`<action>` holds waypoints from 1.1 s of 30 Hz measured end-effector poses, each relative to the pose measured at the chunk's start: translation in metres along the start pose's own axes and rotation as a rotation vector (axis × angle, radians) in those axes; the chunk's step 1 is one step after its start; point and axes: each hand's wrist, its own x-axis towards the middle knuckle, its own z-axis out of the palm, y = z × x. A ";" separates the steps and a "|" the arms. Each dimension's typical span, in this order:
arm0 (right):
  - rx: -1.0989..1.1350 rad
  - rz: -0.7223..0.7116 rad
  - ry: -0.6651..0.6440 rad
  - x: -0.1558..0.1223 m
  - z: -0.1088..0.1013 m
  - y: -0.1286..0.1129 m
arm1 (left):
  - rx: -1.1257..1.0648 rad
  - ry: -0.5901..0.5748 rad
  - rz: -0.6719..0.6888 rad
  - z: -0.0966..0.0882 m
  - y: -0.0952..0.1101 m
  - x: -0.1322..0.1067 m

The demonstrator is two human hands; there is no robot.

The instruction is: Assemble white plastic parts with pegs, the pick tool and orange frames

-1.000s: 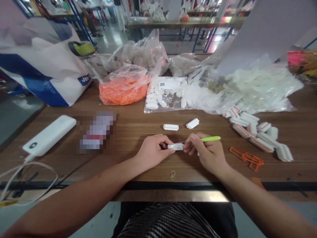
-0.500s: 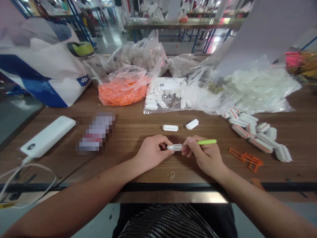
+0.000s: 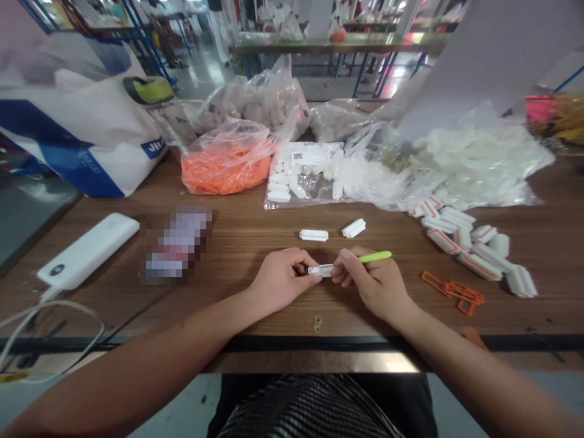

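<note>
**Two hands pinching a white plastic strip [image 3: 319,271] above the near middle of a wooden table [image 3: 237,234].**

Left to right: one white power bank [image 3: 86,249]; one object too pixelated to identify [image 3: 176,243]; one clear bag of orange pieces [image 3: 225,170]; one clear bag of white blocks [image 3: 305,176]; one flat white piece [image 3: 314,235] and one white block [image 3: 353,228], lying loose and apart; about twelve orange-striped white pieces [image 3: 474,249] in a heap at right; a small tangle of orange frames [image 3: 451,291], count unclear. The left hand [image 3: 283,280] pinches the strip's left end between thumb and fingers. The right hand [image 3: 371,283] pinches one green pen [image 3: 376,257] beside the strip's right end; the pen's tip is hidden by the fingers.
</note>
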 end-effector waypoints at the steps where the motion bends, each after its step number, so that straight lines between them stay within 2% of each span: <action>1: -0.039 -0.022 -0.015 -0.001 0.000 0.000 | -0.002 0.001 0.000 0.000 0.000 0.000; 6: -0.155 -0.125 -0.043 -0.006 -0.002 0.002 | 0.004 0.011 0.003 0.001 0.001 0.001; 12: 0.058 -0.033 0.069 -0.004 -0.005 0.002 | 0.038 0.005 -0.007 -0.001 0.002 0.000; 18: 0.087 -0.005 0.026 -0.002 -0.005 0.004 | 0.037 -0.002 -0.007 -0.002 0.003 0.000; 33: 0.119 0.008 0.040 -0.003 -0.003 0.003 | 0.040 -0.003 -0.016 -0.003 0.005 0.000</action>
